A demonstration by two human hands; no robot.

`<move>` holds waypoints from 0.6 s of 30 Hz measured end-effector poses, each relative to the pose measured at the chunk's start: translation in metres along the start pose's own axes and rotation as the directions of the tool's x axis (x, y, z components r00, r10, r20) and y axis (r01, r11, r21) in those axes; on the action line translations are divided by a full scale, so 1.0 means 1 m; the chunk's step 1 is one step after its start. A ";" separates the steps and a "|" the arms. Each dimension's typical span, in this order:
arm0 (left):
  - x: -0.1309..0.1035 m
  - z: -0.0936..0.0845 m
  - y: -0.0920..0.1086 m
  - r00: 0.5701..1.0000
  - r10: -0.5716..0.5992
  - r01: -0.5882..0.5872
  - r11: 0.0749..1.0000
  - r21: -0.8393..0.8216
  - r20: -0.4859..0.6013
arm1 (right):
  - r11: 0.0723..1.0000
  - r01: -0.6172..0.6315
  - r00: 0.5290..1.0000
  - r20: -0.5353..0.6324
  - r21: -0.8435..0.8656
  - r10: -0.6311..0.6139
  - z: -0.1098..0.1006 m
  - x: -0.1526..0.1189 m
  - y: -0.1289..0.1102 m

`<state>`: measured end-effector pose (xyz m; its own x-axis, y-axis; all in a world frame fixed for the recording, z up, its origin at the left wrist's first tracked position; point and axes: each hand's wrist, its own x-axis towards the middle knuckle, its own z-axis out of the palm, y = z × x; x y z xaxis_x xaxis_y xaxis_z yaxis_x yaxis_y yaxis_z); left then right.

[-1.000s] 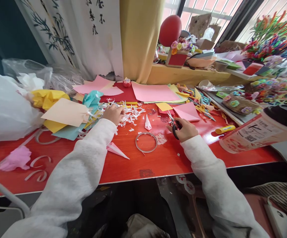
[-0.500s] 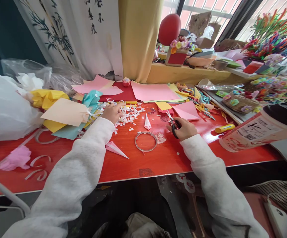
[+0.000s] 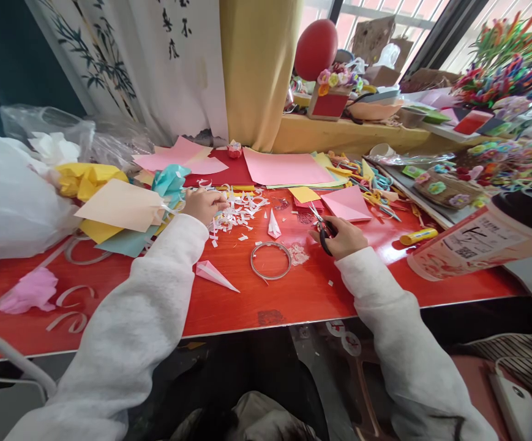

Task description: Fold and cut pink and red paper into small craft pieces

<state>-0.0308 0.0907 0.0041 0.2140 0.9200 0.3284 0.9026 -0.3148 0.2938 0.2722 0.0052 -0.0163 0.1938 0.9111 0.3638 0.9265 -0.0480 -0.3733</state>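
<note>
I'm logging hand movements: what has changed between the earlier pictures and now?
The left hand has shifted slightly left at the white paper scraps; whether it grips any is unclear. The right hand still holds the scissors, and the pink folded paper cone lies where it was.

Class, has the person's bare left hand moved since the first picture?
Yes, the bare left hand has shifted slightly leftward, away from the round silvery coil on the red tabletop.

Left hand (image 3: 202,206) slightly farther left by the white paper shreds (image 3: 243,211), nearer the crumpled teal paper (image 3: 171,179).
</note>
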 end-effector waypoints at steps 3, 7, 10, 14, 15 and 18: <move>0.000 -0.002 0.002 1.000 0.012 -0.013 0.999 -0.040 -0.006 | 1.000 -0.003 1.000 0.008 0.000 0.003 0.000 0.000 0.000; 0.003 -0.002 0.003 0.999 0.043 -0.042 0.996 -0.081 0.001 | 1.000 -0.009 1.000 0.017 0.008 0.009 0.002 0.001 0.001; 0.007 0.000 0.006 0.999 0.034 -0.032 0.994 -0.103 0.018 | 1.000 -0.006 1.000 0.015 0.000 0.006 0.003 0.002 0.002; 0.011 0.006 0.006 1.000 0.010 -0.009 0.990 -0.142 0.003 | 1.000 -0.001 1.000 0.009 -0.002 0.001 0.003 0.001 0.002; 0.012 0.007 0.004 1.000 0.015 -0.017 0.989 -0.149 -0.015 | 1.000 0.002 1.000 0.008 -0.002 -0.002 0.002 0.001 0.001; 0.014 0.011 -0.002 0.994 0.061 -0.078 0.975 -0.206 -0.088 | 1.000 0.002 1.000 0.002 0.004 -0.002 0.002 0.001 0.001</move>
<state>-0.0251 0.1066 -0.0020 0.2344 0.8750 0.4237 0.7869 -0.4267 0.4459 0.2727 0.0070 -0.0182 0.1915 0.9118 0.3632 0.9257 -0.0448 -0.3756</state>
